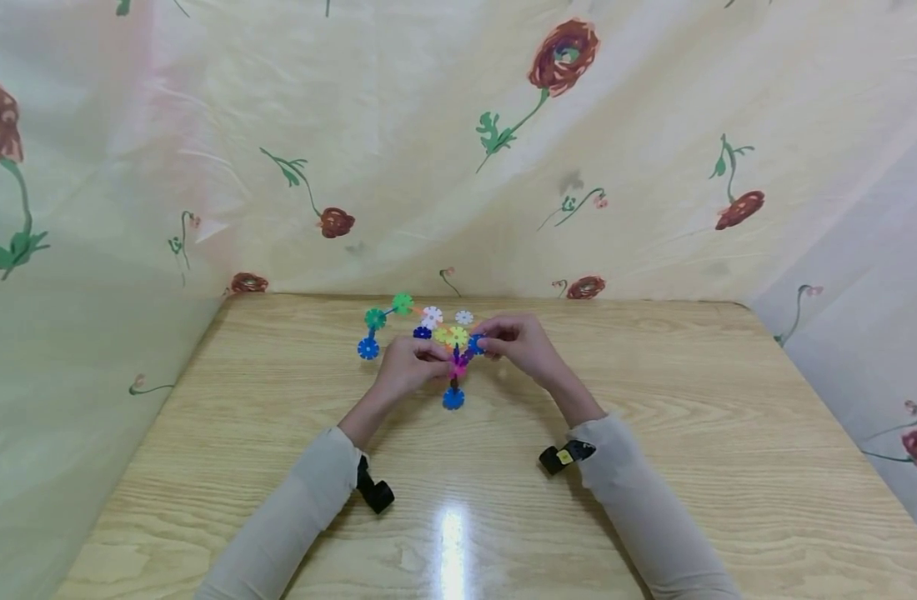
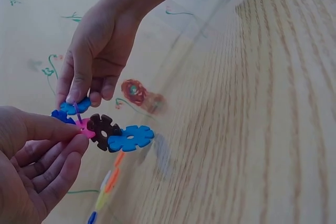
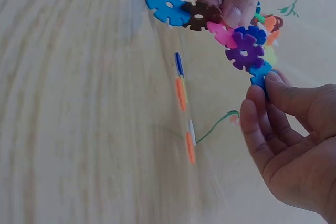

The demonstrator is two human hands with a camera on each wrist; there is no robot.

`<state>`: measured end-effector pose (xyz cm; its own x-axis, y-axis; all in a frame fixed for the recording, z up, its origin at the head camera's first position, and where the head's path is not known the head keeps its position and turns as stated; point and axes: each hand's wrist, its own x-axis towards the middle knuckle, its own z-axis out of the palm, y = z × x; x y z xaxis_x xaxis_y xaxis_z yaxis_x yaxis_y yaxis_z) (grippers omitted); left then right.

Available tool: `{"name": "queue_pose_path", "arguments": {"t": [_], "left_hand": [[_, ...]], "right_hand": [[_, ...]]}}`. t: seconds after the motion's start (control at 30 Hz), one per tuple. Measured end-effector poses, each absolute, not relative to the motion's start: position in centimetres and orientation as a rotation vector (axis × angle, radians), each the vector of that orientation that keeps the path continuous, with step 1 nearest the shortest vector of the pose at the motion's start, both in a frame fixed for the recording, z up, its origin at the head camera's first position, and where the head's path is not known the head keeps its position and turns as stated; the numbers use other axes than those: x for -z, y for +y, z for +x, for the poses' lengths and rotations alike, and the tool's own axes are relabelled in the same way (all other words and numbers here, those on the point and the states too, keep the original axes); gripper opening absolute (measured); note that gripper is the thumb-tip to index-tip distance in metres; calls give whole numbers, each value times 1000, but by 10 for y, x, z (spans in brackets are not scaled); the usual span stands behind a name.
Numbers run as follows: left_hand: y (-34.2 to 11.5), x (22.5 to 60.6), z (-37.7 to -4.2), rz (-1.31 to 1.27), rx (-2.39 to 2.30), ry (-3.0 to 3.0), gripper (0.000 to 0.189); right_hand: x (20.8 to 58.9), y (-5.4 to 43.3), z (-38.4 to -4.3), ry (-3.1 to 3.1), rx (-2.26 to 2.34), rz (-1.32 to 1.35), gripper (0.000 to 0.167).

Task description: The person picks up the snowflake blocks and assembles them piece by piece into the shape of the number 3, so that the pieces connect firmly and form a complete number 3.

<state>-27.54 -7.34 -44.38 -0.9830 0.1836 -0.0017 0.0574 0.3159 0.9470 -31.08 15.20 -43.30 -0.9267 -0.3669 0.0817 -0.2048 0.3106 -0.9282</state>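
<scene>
My left hand (image 1: 406,367) pinches a pink notched snowflake disc (image 1: 458,367) between thumb and index finger. Slotted to that disc are a brown disc (image 2: 104,132) and, at the end, a light blue disc (image 2: 131,138). On the other side of the pink one, a purple disc (image 3: 244,52) and a dark blue disc (image 3: 253,34) join the chain. My right hand (image 1: 526,346) grips a blue disc (image 3: 259,73) with thumb and fingertips, right at the purple disc's edge. My left fingers partly hide the pink disc.
Behind the hands on the wooden table (image 1: 699,400) are more discs: a green disc (image 1: 403,303), a teal disc (image 1: 375,318) and a blue disc (image 1: 368,348) linked in a row, plus a white disc (image 1: 432,317) and a yellow disc (image 1: 457,337). A flowered cloth (image 1: 398,150) hangs behind the table.
</scene>
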Motion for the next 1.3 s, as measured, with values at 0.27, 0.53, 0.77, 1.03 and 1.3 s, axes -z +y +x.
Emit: {"name": "queue_pose_path", "arguments": {"t": [0.27, 0.53, 0.77, 1.03, 1.3], "left_hand": [[-75, 443, -276, 224, -1831, 2365, 7], [-74, 443, -276, 193, -1836, 2350, 6], [-72, 442, -276, 161, -1862, 2312, 8], [-72, 447, -276, 183, -1822, 2274, 17], [-73, 447, -277, 160, -1810, 2106, 61]], "right_hand": [[434, 148, -307, 2408, 1722, -532, 16], [432, 146, -305, 2445, 1715, -515, 16], [434, 144, -305, 2439, 1758, -447, 19], [431, 144, -304, 2418, 1773, -374, 20], [431, 145, -304, 2381, 1779, -402, 20]]}}
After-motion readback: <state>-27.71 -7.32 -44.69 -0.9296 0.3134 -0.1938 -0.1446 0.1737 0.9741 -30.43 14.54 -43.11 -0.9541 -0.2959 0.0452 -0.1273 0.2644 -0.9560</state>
